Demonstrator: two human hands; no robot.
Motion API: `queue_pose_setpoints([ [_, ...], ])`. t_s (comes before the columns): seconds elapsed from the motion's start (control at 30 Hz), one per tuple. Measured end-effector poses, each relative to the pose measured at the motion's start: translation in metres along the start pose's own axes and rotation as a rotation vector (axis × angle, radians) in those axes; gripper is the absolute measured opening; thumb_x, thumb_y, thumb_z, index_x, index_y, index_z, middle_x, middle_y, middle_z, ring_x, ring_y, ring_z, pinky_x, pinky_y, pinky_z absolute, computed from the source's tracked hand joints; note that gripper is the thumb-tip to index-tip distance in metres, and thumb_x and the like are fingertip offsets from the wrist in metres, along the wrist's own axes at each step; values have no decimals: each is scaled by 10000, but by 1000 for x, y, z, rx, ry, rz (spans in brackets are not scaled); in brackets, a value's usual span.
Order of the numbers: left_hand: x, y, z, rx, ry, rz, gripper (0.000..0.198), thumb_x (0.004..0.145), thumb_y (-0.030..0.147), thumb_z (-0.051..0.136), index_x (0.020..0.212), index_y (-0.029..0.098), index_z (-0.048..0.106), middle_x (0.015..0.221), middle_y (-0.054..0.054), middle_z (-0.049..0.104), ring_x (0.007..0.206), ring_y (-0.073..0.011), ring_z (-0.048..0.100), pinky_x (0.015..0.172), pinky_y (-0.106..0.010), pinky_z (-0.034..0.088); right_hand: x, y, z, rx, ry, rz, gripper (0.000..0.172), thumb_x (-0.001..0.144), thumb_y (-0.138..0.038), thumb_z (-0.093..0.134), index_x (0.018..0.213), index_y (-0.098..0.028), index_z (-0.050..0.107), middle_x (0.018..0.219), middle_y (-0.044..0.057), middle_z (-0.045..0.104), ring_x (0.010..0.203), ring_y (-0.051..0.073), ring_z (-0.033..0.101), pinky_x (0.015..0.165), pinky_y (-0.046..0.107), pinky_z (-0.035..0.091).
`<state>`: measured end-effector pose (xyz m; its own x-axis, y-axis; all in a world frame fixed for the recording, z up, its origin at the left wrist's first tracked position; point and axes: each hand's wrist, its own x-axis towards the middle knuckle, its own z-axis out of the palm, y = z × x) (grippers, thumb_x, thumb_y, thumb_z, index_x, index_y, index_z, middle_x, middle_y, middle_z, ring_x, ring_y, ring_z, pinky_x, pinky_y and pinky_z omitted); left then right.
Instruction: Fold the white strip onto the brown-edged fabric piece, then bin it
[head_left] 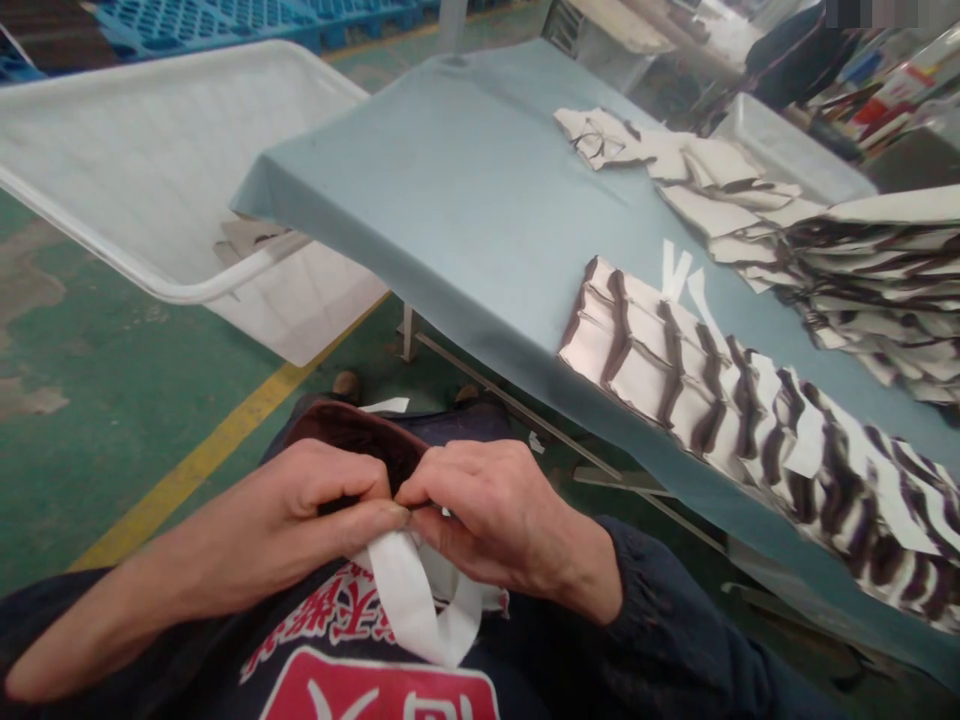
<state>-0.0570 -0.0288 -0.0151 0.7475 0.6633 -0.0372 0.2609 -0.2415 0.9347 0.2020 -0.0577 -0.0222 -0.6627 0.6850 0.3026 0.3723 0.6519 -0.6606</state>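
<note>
Brown cloth [349,425] is held in front of the dark apron [232,675], low in the view and in front of the table's near edge. Its edge is pinched by the left hand [322,510], with thumb and forefinger pressed together on it. It is gripped likewise by the right hand [502,510], whose fingertips are brought close beside those of the left; exactly how the edge is folded between them cannot be told. A white strip [405,590] is hung in a loop below the fingers, over the red and white print of the apron.

The table [450,180] is covered in grey-blue sheeting. Along its near side, white pieces with dark edges [645,350] are laid overlapping in a long row, with loose white strips [676,275] lying on and beside them. Farther back, more such pieces are heaped in a pile [862,260]. A white bin [150,150] is placed at the table's left end, and a few pale scraps [247,238] are seen inside. The green floor [150,400] is crossed by a yellow line [202,470].
</note>
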Motion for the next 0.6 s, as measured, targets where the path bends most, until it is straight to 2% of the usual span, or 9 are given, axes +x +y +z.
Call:
queue_pose_setpoints([
  [0.17,-5,-5,15,302,182,236,359,1131,145,559,788,247,532,654,77,570,527,-115,516,522,-276,346,2,5,-2,213,-21,42,145,1107,-176,624,1150,-196,761,989,45,848,853,178,767,819,290,586],
  [0.27,-8,-12,22,432,258,308,362,1163,151,557,816,251,544,677,75,586,538,-118,541,538,-294,366,9,10,0,307,-61,166,171,1113,-195,594,1028,-208,742,887,10,782,745,150,685,737,265,533],
  [0.33,-10,-17,25,461,281,308,395,1189,183,556,801,251,527,665,77,565,528,-116,520,535,-299,360,14,11,1,338,-109,245,285,1177,-267,555,927,-230,687,831,-1,731,711,146,640,709,264,509],
  [0.4,-11,-20,27,439,283,285,407,1196,196,572,794,246,533,657,80,571,523,-113,516,534,-294,354,16,10,4,300,-129,256,380,1223,-331,514,875,-243,639,800,-2,705,706,151,629,707,274,495],
  [0.6,-15,-26,35,276,270,107,384,1092,184,606,726,240,503,605,80,569,499,-116,495,512,-306,295,9,-13,15,-150,-47,102,431,1255,-320,470,901,-219,695,812,37,783,686,186,668,685,345,465],
])
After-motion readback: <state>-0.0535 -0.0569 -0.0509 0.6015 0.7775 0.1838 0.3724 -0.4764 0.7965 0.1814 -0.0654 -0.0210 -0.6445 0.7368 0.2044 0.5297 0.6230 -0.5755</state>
